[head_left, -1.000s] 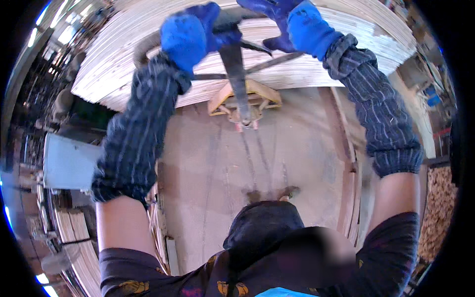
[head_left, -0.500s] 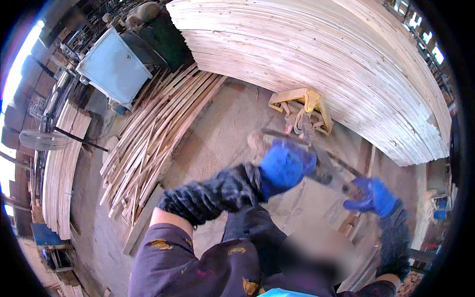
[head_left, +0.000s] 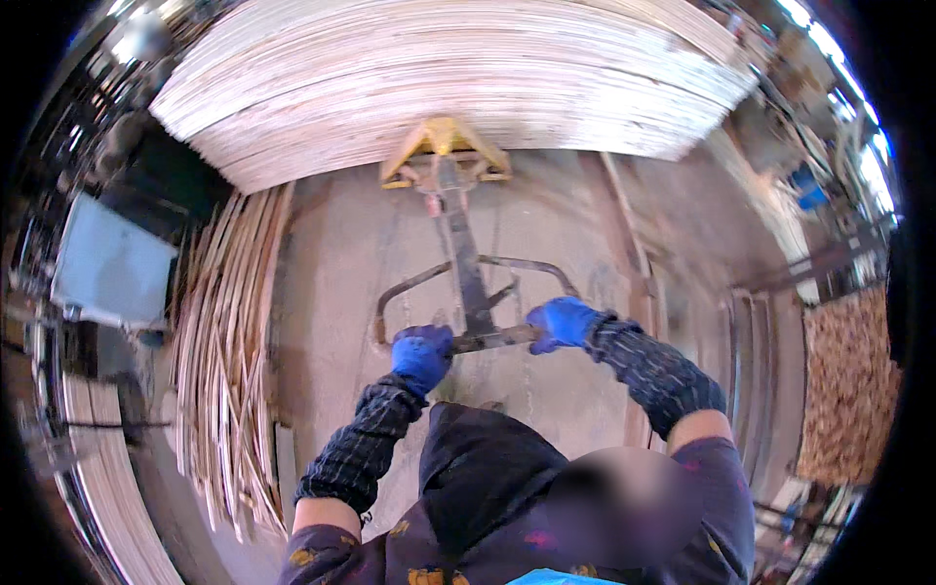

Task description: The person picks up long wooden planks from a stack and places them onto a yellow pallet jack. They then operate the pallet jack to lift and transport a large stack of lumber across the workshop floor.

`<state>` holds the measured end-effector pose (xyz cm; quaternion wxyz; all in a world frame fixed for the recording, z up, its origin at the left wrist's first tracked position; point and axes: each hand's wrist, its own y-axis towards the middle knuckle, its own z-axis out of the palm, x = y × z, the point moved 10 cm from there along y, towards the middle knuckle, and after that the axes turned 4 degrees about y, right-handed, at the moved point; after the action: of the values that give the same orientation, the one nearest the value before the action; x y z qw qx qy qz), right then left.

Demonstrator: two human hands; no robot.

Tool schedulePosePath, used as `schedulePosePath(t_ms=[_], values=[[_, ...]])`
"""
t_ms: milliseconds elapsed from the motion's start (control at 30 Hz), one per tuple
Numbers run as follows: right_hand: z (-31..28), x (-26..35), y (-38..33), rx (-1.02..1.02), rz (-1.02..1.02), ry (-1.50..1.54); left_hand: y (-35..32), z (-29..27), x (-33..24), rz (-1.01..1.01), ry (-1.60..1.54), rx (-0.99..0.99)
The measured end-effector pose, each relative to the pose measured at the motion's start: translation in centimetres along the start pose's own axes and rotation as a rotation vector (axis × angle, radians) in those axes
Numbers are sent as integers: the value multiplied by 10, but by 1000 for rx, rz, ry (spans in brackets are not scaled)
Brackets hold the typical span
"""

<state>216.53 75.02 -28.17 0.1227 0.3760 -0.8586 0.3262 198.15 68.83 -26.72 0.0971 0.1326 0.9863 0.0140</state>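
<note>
In front of me is the dark loop handle of a yellow pallet jack. My left hand, in a blue glove, is wrapped round the left end of the handle's near bar. The right end of that bar is in my right hand, gloved in blue too. The handle's shaft runs away from me to the jack's yellow body, which stands against a tall stack of pale boards. The jack's forks are hidden.
Loose wooden strips lie on the floor to the left, beside a pale blue cabinet. Another stack of boards stands farther left. Long timbers lie on the right, with a block of stacked wood pieces beyond.
My view has turned, and the jack and board stack now sit more squarely ahead. Both hands have come to the handle's near bar, which lies straighter before me.
</note>
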Motion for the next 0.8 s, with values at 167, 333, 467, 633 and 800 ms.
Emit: schedulePosePath(t_ms=[167, 333, 467, 633, 800], values=[[31, -5, -1, -115, 64, 25, -26, 12, 26, -24, 51, 118], [40, -11, 2, -131, 177, 17, -38, 25, 43, -1, 129, 126], [47, 2, 13, -146, 239, -64, -50, 55, 66, -65, 83, 261], [72, 12, -11, -207, 329, -53, -69, 71, 52, 7, 217, 228], [111, 53, -25, -249, 284, -25, -120, 61, 56, 15, 121, 254]])
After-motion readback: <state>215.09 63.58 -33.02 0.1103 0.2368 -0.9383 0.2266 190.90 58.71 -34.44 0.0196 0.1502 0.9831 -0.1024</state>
